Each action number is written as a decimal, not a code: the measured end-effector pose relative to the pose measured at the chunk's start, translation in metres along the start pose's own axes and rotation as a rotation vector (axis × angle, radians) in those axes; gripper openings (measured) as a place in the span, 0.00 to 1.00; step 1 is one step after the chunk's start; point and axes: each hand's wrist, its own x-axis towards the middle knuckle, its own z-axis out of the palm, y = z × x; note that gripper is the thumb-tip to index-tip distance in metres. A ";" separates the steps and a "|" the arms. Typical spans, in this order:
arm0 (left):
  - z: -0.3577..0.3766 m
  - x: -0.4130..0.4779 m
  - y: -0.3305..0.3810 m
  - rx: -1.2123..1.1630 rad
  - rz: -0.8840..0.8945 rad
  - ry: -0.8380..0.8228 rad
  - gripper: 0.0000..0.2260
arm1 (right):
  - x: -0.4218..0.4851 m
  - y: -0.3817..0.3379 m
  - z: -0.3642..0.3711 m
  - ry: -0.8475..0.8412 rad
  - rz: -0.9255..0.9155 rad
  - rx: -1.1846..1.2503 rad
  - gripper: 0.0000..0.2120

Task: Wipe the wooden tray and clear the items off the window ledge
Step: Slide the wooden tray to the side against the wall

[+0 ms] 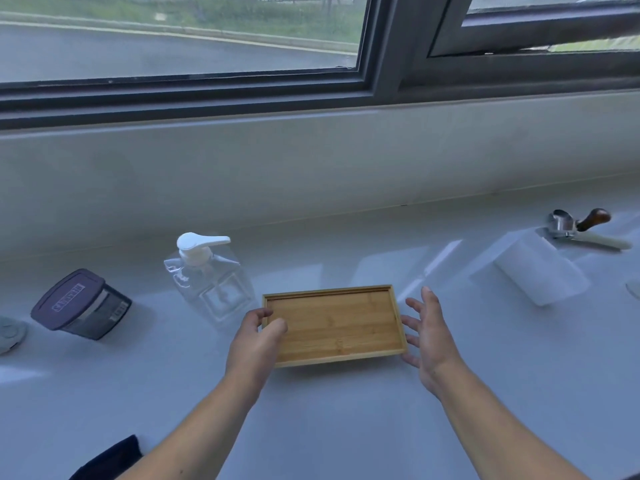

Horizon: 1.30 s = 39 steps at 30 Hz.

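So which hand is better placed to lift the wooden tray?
Left. The left hand already curls over the wooden tray at its left edge; the right hand is open beside the right edge, probably not touching.

— From where does the view look?

— I have only one view, from the head. It looks forward and down on the white ledge (346, 427), near enough that both forearms enter from the bottom edge. It faces the window (180, 46).

— Is the picture straight?

— No, the wide lens bends the edges, so the far right side is perhaps not reliable.
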 end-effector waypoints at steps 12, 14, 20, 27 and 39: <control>0.050 0.020 0.019 -0.042 -0.011 0.051 0.24 | 0.062 -0.023 -0.023 -0.029 -0.013 -0.009 0.41; 0.054 0.024 0.023 -0.036 -0.005 0.054 0.25 | 0.069 -0.025 -0.025 -0.029 -0.017 0.004 0.40; 0.063 0.037 0.038 -0.002 0.033 0.068 0.29 | 0.090 -0.028 -0.021 -0.036 -0.023 0.007 0.45; 0.072 0.060 0.052 0.001 0.042 0.096 0.27 | 0.117 -0.060 -0.006 -0.059 0.030 -0.183 0.50; 0.087 0.110 0.088 -0.050 0.053 0.161 0.24 | 0.189 -0.102 0.027 0.046 -0.108 -0.367 0.47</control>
